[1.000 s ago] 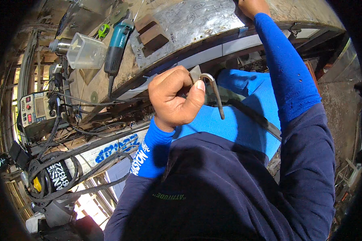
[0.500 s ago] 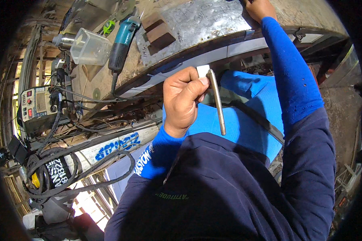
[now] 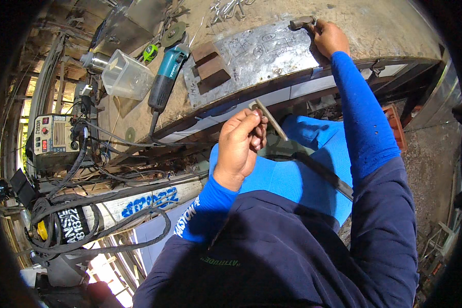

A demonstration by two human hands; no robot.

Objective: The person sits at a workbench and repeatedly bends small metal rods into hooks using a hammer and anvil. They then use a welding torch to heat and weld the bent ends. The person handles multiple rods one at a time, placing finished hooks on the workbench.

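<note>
My left hand (image 3: 239, 141) is closed in front of the bench edge, thumb pressed over the fingers. Between them it pinches a metal rod (image 3: 273, 122) with a small flat piece at its upper end, partly hidden by my fingertips. The rod slants down to the right, clear of the bench. Over the right part of the bench, my right hand (image 3: 332, 41) is wrapped round a hammer (image 3: 303, 22) whose head points left. Below and left of the hammer lies a scratched metal sheet (image 3: 272, 56) with drawn marks. A brown steel block (image 3: 210, 66) rests on the sheet's left end.
A teal and black angle grinder (image 3: 168, 74) lies left of the block, its cord hanging over the bench edge. Beyond are a clear plastic container (image 3: 127, 77), a green tape measure (image 3: 150, 53) and metal pieces (image 3: 233, 9). A welding machine (image 3: 56, 134) and coiled cables (image 3: 61, 215) stand at left.
The rod in my left hand has tilted, now pointing more right and looking shorter. The view has shifted, bringing the hammer in my right hand and more of the bench into sight.
</note>
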